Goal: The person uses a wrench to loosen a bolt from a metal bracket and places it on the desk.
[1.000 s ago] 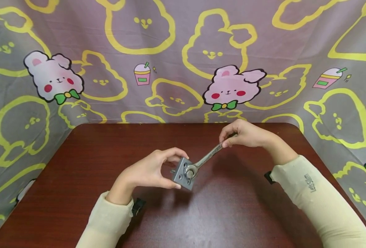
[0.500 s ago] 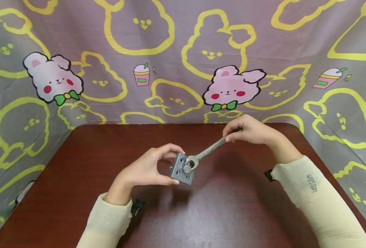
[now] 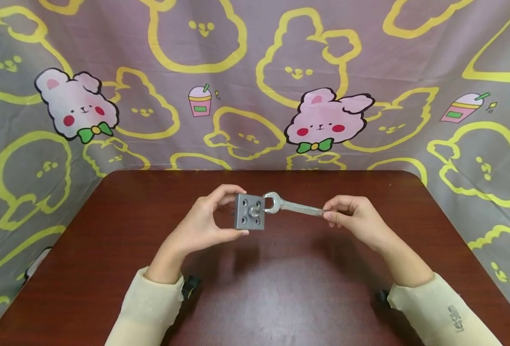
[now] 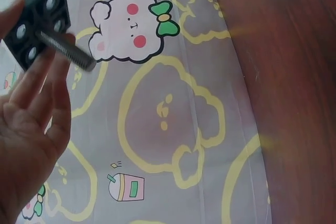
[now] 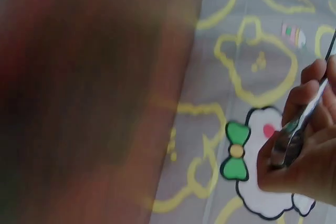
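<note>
My left hand (image 3: 203, 221) holds a square grey metal plate (image 3: 240, 222) by its top and bottom edges, thumb below and fingers above. Round holes sit near the plate's corners, and a bolt head (image 3: 253, 211) stands out from its middle. In the left wrist view the bolt's threaded shank (image 4: 68, 51) sticks out of the plate's back. My right hand (image 3: 353, 220) pinches the far end of a combination wrench (image 3: 298, 207). The wrench's open-end jaw faces the plate, right at its right edge and apart from the bolt head.
Both hands are raised over a dark red-brown wooden table (image 3: 272, 298). Behind it hangs a grey-pink cloth (image 3: 246, 96) printed with cartoon animals, rising along the table's back and sides.
The wrench has come off the bolt head and swung downward on the right, with its open end now toward the plate. My left hand has raised the plate and turned its face toward the camera.
</note>
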A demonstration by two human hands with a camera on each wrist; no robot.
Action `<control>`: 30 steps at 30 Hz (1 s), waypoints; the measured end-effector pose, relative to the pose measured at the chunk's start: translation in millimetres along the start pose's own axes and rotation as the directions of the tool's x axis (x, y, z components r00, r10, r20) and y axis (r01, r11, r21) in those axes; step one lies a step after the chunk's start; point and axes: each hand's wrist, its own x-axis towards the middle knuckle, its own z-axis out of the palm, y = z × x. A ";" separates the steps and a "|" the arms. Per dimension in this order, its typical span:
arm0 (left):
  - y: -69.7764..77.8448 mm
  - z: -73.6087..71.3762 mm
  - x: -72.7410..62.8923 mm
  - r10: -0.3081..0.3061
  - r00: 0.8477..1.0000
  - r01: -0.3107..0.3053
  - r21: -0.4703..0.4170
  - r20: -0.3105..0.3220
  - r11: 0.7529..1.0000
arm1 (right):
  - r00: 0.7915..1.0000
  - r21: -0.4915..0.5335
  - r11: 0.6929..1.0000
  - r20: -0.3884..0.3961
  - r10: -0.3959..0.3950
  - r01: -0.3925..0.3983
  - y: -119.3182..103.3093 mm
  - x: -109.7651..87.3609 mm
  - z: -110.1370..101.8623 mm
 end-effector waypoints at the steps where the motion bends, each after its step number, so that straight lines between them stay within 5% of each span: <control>1: -0.1 0.0 0.3 0.000 1.000 0.000 0.001 -0.030 1.000 | 1.000 0.014 1.000 -0.007 0.016 -0.016 -0.7 -4.0 3.1; 10: -4.0 3.7 3.9 0.048 0.975 -0.053 -0.019 -0.217 0.998 | 0.986 0.214 0.965 -0.041 0.161 -0.149 -6.7 -20.0 30.8; 19: -6.0 7.6 6.1 0.101 0.917 -0.107 0.006 -0.386 0.994 | 0.979 0.315 0.931 -0.024 0.201 -0.183 -9.8 -20.8 55.9; 30: -6.2 12.7 6.6 0.185 0.893 -0.172 0.067 -0.411 0.983 | 0.981 0.373 0.910 0.003 0.193 -0.180 -15.1 -13.2 75.1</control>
